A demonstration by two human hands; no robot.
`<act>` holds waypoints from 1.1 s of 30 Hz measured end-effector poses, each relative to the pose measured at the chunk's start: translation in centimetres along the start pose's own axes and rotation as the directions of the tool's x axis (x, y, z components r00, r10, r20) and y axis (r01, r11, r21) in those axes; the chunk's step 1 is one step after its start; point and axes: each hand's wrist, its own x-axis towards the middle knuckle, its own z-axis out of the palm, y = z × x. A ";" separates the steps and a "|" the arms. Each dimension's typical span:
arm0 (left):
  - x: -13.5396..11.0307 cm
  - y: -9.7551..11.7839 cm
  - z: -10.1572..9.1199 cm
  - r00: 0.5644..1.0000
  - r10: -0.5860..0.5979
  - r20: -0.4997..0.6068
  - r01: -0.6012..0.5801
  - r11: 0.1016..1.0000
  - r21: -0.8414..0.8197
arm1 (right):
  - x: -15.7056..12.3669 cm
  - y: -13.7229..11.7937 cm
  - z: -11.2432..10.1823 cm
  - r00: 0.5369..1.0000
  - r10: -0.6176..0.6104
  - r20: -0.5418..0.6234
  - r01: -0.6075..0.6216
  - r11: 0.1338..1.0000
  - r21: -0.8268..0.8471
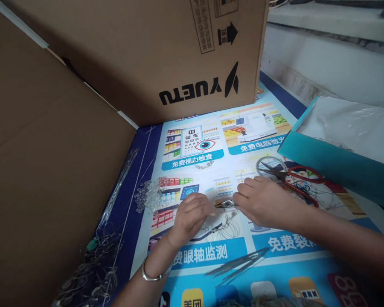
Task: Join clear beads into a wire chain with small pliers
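My right hand [254, 200] is closed around a small pair of pliers [226, 204], whose jaws point left. At the jaw tips, my left hand [192, 213] pinches what looks like a thin wire, mostly hidden by the fingers. Just below both hands is a beaded wire piece [222, 228] with fine loops of wire. Clear beads [147, 196] lie in a loose pile left of my left hand. A short beaded strand [204, 165] rests beyond it. Several dark straight wires [238, 265] lie nearer to me.
Red-handled scissors [302, 179] lie beside a wire coil [271, 164], past my right forearm. A teal box [336, 157] stands at the right. Cardboard panels [131, 55] wall off the back and left. Finished-looking wire loops [96, 277] and long wires [120, 185] line the left edge.
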 end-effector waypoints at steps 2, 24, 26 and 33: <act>-0.1 -0.2 0.1 0.997 -0.055 -0.050 0.056 0.998 0.011 | 0.1 0.2 0.3 0.999 0.029 -0.016 -0.028 0.999 0.016; 0.0 1.5 0.8 0.969 -0.063 -0.239 0.013 0.979 -0.202 | 0.2 -2.6 1.4 0.849 0.438 -0.297 -0.071 0.651 0.756; 0.1 1.6 0.6 0.975 0.010 -0.222 -0.039 0.992 -0.122 | 0.2 -2.7 1.2 0.848 0.435 -0.303 -0.066 0.653 0.754; 0.4 1.8 0.4 0.976 0.092 -0.199 -0.079 0.994 0.072 | 0.4 -2.7 1.1 0.861 0.444 -0.250 -0.094 0.620 0.779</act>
